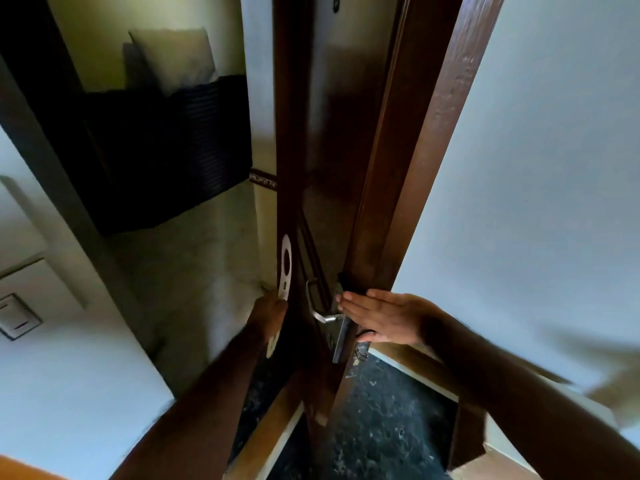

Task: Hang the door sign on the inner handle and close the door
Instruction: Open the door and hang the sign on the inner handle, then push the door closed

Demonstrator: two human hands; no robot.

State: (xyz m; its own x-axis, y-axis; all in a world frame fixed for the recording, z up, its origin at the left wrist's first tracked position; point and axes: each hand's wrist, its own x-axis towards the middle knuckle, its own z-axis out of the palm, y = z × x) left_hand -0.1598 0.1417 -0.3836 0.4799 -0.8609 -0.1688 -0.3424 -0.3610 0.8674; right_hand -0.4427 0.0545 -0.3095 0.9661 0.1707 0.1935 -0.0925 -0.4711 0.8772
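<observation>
A dark brown wooden door (329, 150) stands ajar, seen almost edge-on in the middle of the view. My left hand (268, 315) grips a pale door sign (284, 268) with a round hole, held upright just left of the door's edge. A silver lever handle (320, 315) sticks out of the door on a metal plate (341, 336). My right hand (384, 318) lies flat with fingers extended, fingertips against the door's edge just above the handle plate. The handle on the door's other side is hidden.
The brown door frame (436, 161) rises right of the door, beside a white wall (554, 168). Left is a dark shelf unit (166, 150) holding a pillow (176, 57). A wall switch (17, 317) sits low left. Dark speckled floor (381, 427) lies below.
</observation>
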